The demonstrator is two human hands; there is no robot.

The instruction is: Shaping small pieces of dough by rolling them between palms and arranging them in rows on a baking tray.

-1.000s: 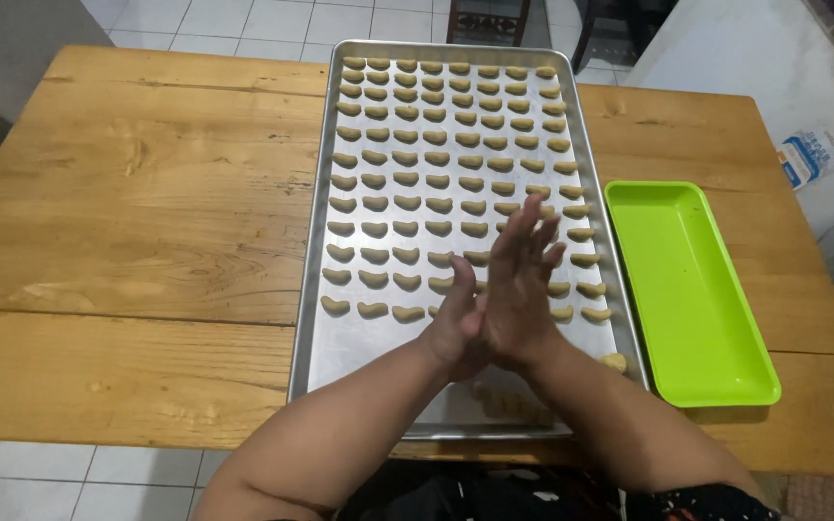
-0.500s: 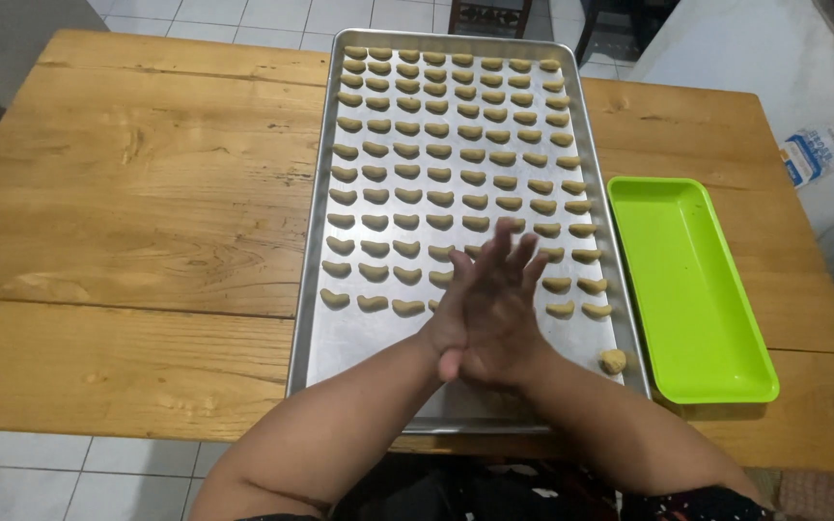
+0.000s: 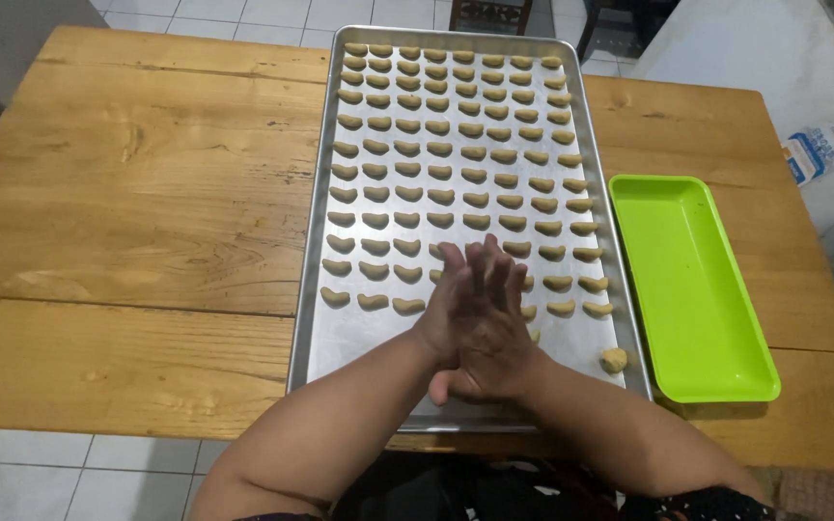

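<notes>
Both palms slid nearer, left hand (image 3: 451,309) pressed on right hand (image 3: 494,352) over baking tray (image 3: 316,328) (green tray (image 3: 716,376) beside).

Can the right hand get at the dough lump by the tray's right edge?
Probably yes. The right hand is pressed against the left hand just left of the dough lump, and only bare tray lies between them.

I log a baking tray (image 3: 320,357) of brushed, dull-shining metal; on it, rows of matt beige dough pieces (image 3: 436,125). Beside its right edge I note a green tray (image 3: 726,318), smooth glossy plastic. The table (image 3: 137,193) beneath is varnished wood, grain and knots showing.
</notes>
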